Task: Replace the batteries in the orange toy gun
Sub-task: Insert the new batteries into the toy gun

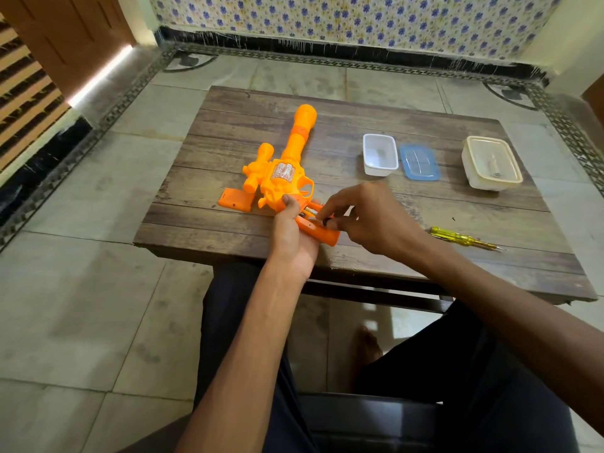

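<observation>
The left grip (pixel 291 233) clasps the handle of the toy gun (pixel 287 165), which lies on the table (pixel 228 125) with its barrel pointing away, and the right grip (pixel 369 214) pinches a small dark battery (pixel 327 221) (only its end shows) at the open handle, a loose orange cover (pixel 235 199) just left, a yellow screwdriver (pixel 457 238) off right.

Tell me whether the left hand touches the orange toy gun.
Touching. The head view shows the left hand holding the orange toy gun by its grip, thumb on its body.
</observation>
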Demonstrator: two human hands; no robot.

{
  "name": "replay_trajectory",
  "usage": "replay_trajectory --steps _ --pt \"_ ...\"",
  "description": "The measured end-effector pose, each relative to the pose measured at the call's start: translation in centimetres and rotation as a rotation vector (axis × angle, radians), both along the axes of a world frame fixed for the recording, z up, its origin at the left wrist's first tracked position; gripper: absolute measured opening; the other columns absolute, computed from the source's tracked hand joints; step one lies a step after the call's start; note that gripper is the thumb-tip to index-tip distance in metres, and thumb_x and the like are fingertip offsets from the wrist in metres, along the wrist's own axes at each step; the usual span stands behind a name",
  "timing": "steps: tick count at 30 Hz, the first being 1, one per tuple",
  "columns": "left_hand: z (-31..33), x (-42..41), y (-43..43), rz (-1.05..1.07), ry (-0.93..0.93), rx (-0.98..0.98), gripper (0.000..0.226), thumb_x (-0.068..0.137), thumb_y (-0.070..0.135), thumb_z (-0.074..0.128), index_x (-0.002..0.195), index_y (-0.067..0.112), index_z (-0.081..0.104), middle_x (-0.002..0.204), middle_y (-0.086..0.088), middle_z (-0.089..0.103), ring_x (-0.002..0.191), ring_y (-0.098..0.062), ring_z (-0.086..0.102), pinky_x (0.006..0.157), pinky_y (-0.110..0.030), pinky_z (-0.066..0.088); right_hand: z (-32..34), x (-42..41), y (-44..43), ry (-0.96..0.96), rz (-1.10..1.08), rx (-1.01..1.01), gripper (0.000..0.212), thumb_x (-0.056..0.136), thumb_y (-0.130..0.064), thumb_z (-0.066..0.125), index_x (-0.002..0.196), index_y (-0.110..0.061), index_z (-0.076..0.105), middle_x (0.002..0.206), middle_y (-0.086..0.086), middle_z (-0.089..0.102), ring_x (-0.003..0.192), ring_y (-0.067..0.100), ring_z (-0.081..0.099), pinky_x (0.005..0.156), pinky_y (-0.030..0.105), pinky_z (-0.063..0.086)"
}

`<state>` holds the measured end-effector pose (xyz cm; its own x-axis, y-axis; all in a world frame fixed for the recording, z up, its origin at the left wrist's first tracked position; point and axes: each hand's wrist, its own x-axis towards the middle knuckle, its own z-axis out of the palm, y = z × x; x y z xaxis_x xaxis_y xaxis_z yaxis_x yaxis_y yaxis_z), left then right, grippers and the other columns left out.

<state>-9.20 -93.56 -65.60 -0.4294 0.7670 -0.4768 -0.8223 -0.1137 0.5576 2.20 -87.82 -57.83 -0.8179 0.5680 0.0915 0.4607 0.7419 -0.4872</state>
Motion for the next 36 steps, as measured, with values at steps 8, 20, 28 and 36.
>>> replay_trajectory --steps 8,20,28,36 --pt "0.5 -0.2 -0.2 -0.002 -0.067 0.047 0.035 0.105 0.041 0.035 0.103 0.013 0.056 0.128 -0.023 0.057 0.127 -0.041 0.053 0.108 -0.056 0.040 0.0 0.2 0.5 0.096 -0.412 -0.936 0.045 0.078 -0.011 0.081 0.116 -0.008 0.058 0.110 0.018 0.068 0.087 0.025 0.071 0.069 0.031 0.062" --pt "0.3 0.5 0.0 -0.049 -0.053 0.016 0.038 0.102 0.049 0.041 0.113 0.015 0.056 0.139 -0.027 0.052 0.125 -0.044 0.055 0.107 -0.063 0.039 -1.8 -0.6 -1.1 0.272 -0.613 -1.186 0.037 0.086 -0.003 0.069 0.113 -0.011 0.045 0.109 0.023 0.069 0.076 0.025 0.071 0.062 0.034 0.062" --pt "1.4 0.5 -0.6 -0.008 -0.004 -0.011 0.038 0.104 0.043 0.039 0.121 0.012 0.056 0.127 -0.020 0.061 0.113 -0.033 0.062 0.095 -0.049 0.050 -1.3 0.9 -0.5 0.292 -0.413 -1.346 0.051 0.084 0.002 0.071 0.129 -0.014 0.054 0.114 0.021 0.070 0.101 0.032 0.071 0.082 0.036 0.061" --pt "1.9 0.5 -1.0 -0.020 -0.023 -0.024 0.035 0.103 0.039 0.044 0.129 0.017 0.049 0.122 -0.014 0.061 0.117 -0.033 0.058 0.106 -0.054 0.043 -2.1 1.3 -1.7 0.347 -0.395 -1.066 0.061 0.075 0.000 0.081 0.128 -0.019 0.057 0.108 0.014 0.071 0.093 0.022 0.074 0.075 0.032 0.061"
